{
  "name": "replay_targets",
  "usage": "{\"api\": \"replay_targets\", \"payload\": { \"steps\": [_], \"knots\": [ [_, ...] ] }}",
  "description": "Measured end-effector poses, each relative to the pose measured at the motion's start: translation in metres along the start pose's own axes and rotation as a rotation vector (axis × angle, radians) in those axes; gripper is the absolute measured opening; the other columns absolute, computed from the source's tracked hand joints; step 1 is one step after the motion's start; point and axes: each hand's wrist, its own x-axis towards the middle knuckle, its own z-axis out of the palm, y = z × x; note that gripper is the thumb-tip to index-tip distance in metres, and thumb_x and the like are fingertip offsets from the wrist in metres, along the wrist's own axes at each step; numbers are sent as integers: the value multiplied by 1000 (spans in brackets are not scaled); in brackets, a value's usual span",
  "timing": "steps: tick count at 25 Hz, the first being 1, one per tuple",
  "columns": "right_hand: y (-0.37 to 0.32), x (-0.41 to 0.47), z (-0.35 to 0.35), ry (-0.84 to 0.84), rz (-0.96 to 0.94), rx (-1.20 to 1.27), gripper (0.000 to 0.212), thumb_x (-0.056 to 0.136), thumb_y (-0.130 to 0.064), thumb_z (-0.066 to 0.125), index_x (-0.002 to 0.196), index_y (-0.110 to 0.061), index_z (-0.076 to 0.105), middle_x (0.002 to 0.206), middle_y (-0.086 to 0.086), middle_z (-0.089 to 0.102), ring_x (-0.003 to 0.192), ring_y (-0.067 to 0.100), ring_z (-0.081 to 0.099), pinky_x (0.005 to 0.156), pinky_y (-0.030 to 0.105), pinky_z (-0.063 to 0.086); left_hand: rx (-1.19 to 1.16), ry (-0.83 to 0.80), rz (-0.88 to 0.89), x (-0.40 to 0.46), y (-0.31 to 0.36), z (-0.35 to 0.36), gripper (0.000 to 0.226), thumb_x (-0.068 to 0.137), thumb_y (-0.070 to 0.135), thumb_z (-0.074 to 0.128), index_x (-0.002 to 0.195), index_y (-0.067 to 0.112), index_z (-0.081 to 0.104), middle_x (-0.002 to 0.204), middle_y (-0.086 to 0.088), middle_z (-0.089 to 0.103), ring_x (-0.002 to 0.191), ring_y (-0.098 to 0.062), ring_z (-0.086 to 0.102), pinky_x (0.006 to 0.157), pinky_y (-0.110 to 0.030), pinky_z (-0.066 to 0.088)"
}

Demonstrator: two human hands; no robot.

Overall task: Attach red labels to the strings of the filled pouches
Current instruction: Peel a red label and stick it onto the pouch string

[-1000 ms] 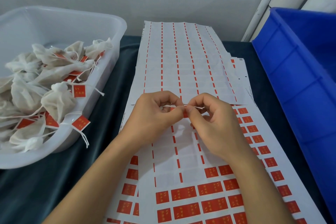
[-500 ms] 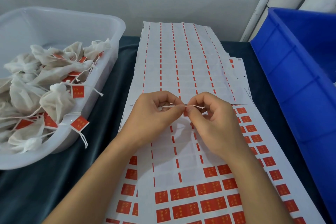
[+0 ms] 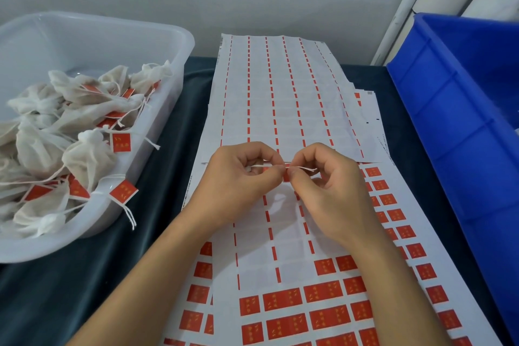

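Note:
My left hand [image 3: 238, 185] and my right hand [image 3: 334, 191] meet over the sticker sheets [image 3: 283, 109]. Both pinch a thin white string [image 3: 304, 168], which runs level between the fingertips. A small red label [image 3: 286, 175] sits folded on the string where the thumbs touch. A bit of white cloth shows inside my left palm; the pouch itself is hidden. Unpeeled red labels [image 3: 323, 292] fill the near rows of the sheets.
A clear plastic tub [image 3: 157, 34] on the left holds several white pouches [image 3: 87, 157] with red labels on their strings. A blue crate [image 3: 449, 109] stands on the right. Dark cloth [image 3: 84, 284] covers the table under everything.
Both hands stay pinched together at the same spot; my fingertips have only shifted slightly on the string and label.

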Motion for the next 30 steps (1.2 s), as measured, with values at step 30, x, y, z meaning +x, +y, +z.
{"api": "replay_targets", "payload": {
  "steps": [30],
  "knots": [
    [-4, 3, 4, 137, -16, -21, 9, 99, -30, 67, 95, -36, 61, 98, -30, 65, 98, -8, 64, 67, 2, 48, 664, -9, -31, -27, 16, -26, 19, 90, 64, 66, 99, 47, 62, 92, 22, 60, 76, -4, 64, 63, -15, 53]
  ]
}}
